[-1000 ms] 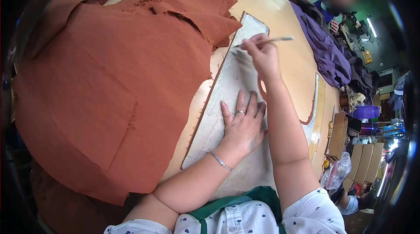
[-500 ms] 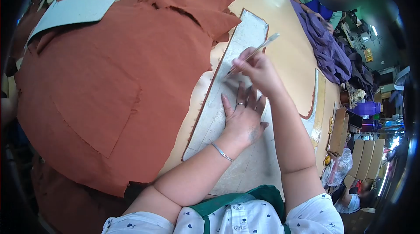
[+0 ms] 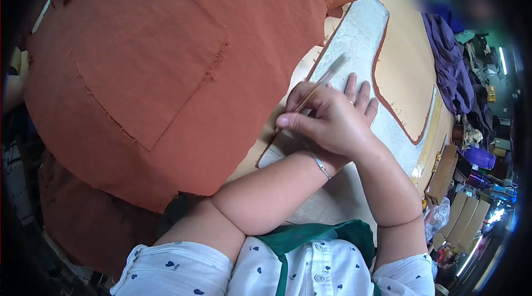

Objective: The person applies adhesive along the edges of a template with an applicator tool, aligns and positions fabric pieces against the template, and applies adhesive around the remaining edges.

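My left hand (image 3: 363,96) lies flat on a pale grey pattern piece (image 3: 360,35), its fingers spread. Most of its palm is hidden behind my right hand (image 3: 332,121), which crosses over it. Between the thumb and fingers of the right hand is a slim pen (image 3: 327,77) with a clear barrel. The pen's lower end points down to the pattern's left edge. A thin reddish-brown edging (image 3: 381,88) shows along the pattern's curved right side.
A big heap of reddish-brown fabric (image 3: 166,91) covers the table's left side and overhangs its front. Purple cloth (image 3: 446,63) lies at the far right edge, with a person behind it. An open cardboard box (image 3: 441,171) and a purple container (image 3: 479,157) stand at right.
My right hand has come toward me along the pattern with the pen and now crosses over the left hand. The view has shifted, so the table's contents appear further right.
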`<state>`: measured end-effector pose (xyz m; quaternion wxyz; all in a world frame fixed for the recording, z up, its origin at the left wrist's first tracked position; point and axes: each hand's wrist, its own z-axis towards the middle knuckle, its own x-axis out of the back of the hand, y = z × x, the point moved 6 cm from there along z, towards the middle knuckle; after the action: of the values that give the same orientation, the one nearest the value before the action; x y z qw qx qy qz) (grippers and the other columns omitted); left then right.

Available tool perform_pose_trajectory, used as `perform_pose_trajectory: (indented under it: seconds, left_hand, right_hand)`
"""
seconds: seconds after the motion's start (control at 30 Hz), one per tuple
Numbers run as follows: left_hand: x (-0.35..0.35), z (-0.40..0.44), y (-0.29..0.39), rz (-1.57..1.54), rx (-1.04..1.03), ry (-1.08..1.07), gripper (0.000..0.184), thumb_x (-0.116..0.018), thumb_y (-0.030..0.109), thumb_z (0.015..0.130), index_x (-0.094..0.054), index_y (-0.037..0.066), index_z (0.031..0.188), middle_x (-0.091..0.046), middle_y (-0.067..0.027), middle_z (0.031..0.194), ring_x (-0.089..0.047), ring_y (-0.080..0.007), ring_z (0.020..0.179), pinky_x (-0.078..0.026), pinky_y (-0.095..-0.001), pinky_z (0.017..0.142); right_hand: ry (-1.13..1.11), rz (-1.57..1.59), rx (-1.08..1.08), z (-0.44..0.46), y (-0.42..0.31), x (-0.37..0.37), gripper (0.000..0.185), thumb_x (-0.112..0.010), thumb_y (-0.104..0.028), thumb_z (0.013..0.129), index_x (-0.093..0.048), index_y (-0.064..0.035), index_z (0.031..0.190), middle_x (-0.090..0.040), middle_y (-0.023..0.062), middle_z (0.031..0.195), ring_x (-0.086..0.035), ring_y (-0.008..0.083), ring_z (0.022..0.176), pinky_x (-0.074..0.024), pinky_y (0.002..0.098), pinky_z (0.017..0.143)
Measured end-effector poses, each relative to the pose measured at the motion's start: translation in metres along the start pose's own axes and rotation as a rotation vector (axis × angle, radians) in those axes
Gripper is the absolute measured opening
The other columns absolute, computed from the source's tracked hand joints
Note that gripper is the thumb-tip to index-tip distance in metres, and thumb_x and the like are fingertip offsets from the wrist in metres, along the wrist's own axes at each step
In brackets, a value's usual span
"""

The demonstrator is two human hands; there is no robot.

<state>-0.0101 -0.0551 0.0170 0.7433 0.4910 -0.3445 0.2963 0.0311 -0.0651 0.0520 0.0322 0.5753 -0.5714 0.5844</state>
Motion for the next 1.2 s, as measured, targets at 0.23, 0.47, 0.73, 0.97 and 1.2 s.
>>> perform_pose_trajectory:
  seconds: [0.23,0.47,0.73,0.97,1.2]
  left_hand:
    - [0.000,0.002,0.000,-0.041,0.021,-0.064,0.065,-0.055,0.038,0.080,-0.033,0.009,0.134,-0.021,-0.0189,0.141,-0.009,-0.0415,0.133,-0.013,-0.0689,0.096]
    - [-0.002,0.007,0.001,-0.153,0.166,-0.100,0.064,-0.057,0.034,0.080,-0.032,0.007,0.133,-0.020,-0.0149,0.142,-0.003,-0.0358,0.135,-0.003,-0.0652,0.100]
    - [0.004,0.010,0.002,-0.172,0.165,-0.204,0.063,-0.061,0.030,0.078,-0.037,0.009,0.132,-0.018,-0.0148,0.142,-0.002,-0.0360,0.134,-0.008,-0.0708,0.094]
    - [0.005,0.011,0.001,-0.179,0.164,-0.201,0.064,-0.063,0.029,0.076,-0.036,0.012,0.131,-0.019,-0.0141,0.141,-0.002,-0.0356,0.134,-0.010,-0.0720,0.093]
    - [0.007,0.012,0.001,-0.187,0.174,-0.190,0.061,-0.062,0.032,0.076,-0.040,0.010,0.129,-0.020,-0.0130,0.142,-0.003,-0.0348,0.135,-0.007,-0.0688,0.095]
  right_hand:
    - [-0.188,-0.176,-0.008,-0.004,-0.013,-0.011,0.029,-0.068,-0.035,0.076,-0.058,-0.0087,0.081,-0.062,0.0088,0.074,-0.058,0.0221,0.084,-0.0388,0.0388,0.083]
    - [0.254,0.110,-0.007,0.053,0.052,0.073,0.018,-0.065,-0.016,0.078,-0.055,-0.0013,0.082,-0.060,0.0072,0.067,-0.056,0.0135,0.066,-0.0436,0.0296,0.061]
    - [0.494,0.311,-0.054,0.133,0.124,0.162,0.015,-0.063,-0.016,0.082,-0.054,-0.0041,0.085,-0.061,0.0039,0.076,-0.058,0.0109,0.070,-0.0437,0.0246,0.060]
    - [0.845,0.330,-0.043,0.185,0.177,0.212,0.019,-0.060,-0.014,0.083,-0.052,0.0009,0.089,-0.062,0.0083,0.080,-0.063,0.0153,0.067,-0.0474,0.0267,0.058]
    - [1.116,0.808,0.091,0.124,0.183,0.199,0.017,-0.059,-0.016,0.085,-0.052,-0.0019,0.090,-0.059,0.0059,0.078,-0.059,0.0130,0.066,-0.0460,0.0225,0.057]
